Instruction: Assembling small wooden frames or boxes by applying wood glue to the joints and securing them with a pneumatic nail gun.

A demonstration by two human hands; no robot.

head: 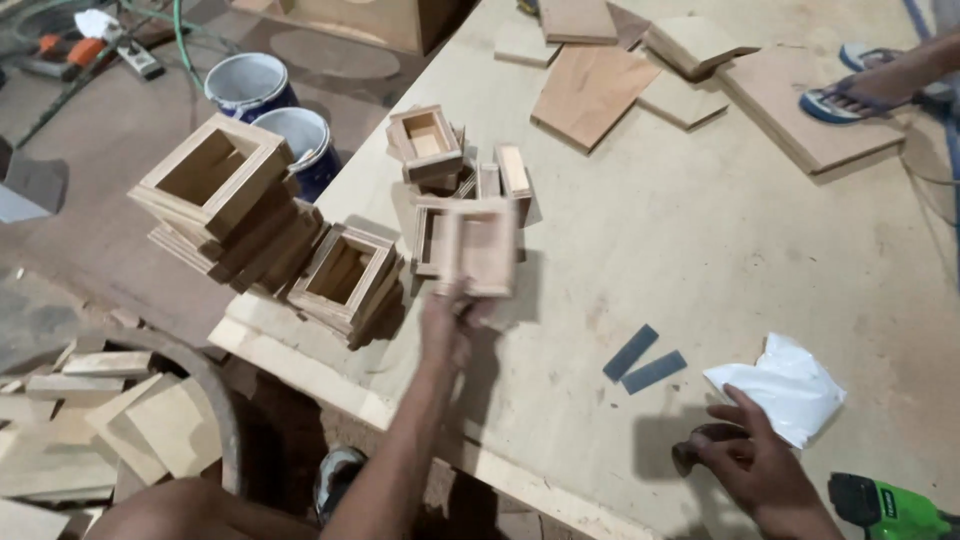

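Gripping a small wooden box (478, 247) by its lower edge, the left hand (447, 325) has its fingers closed, blurred, just before more boxes (440, 160); the right hand (752, 458) curls over a dark object (700, 447) beside a white bag (785, 385)

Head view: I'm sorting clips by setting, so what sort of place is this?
Probably a small woodworking shop: small wooden boxes stacked on a plywood worktable, cut boards, and a green power drill.
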